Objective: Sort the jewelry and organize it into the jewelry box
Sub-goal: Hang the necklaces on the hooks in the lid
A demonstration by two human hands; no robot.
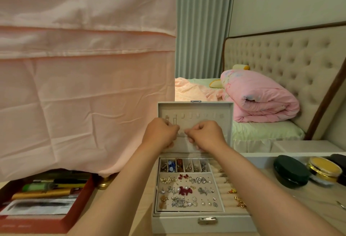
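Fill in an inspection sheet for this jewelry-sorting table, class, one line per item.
Surface: pale table.
Job's things: jewelry box, lid raised; earrings pinned on its inner panel.
Clutter: red tray of pens, green tin, gold-lidded jar.
Hands: left hand and right hand curled together at the lid; anything pinched is too small to tell.
Cables: nothing seen.
Surroundings: pink cloth hanging left; bed with rolled quilt right.

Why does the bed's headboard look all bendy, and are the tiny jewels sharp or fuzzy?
Head view: the wide lens bends lines near the edges, so the headboard leans and curves; the light is soft and warm, with no hard shadows; the small pieces in the jewelry box look slightly fuzzy; whether the curled left hand and right hand hold anything is too blurred to tell.
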